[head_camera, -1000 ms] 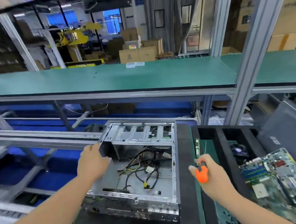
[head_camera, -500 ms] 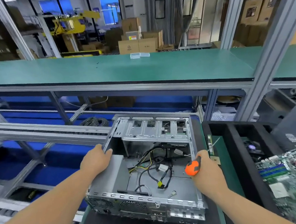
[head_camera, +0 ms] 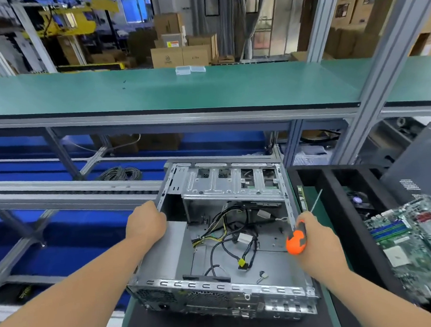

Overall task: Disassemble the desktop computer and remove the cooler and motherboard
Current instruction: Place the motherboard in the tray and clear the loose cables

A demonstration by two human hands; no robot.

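An open metal computer case (head_camera: 218, 290) lies on its side in front of me, with loose black and yellow cables (head_camera: 230, 239) on its bare floor. My left hand (head_camera: 144, 223) grips the case's left wall near the grey power supply (head_camera: 169, 248). My right hand (head_camera: 314, 243) holds an orange-handled screwdriver (head_camera: 295, 242) at the case's right wall, its shaft pointing up and right. A green motherboard (head_camera: 419, 246) lies in the black tray (head_camera: 341, 221) to the right. A cooler fan (head_camera: 357, 200) shows in the tray behind the board.
A dark case side panel (head_camera: 424, 169) leans at the far right. A green shelf (head_camera: 153, 91) runs across above the bench, held by aluminium posts (head_camera: 381, 75). Blue conveyor rails (head_camera: 45, 195) and a coil of grey cable (head_camera: 120, 173) lie to the left.
The case sits closer to the tray and its near end shows more fully. My right hand with the screwdriver has come to the case's right wall. My left hand stays on the left wall.
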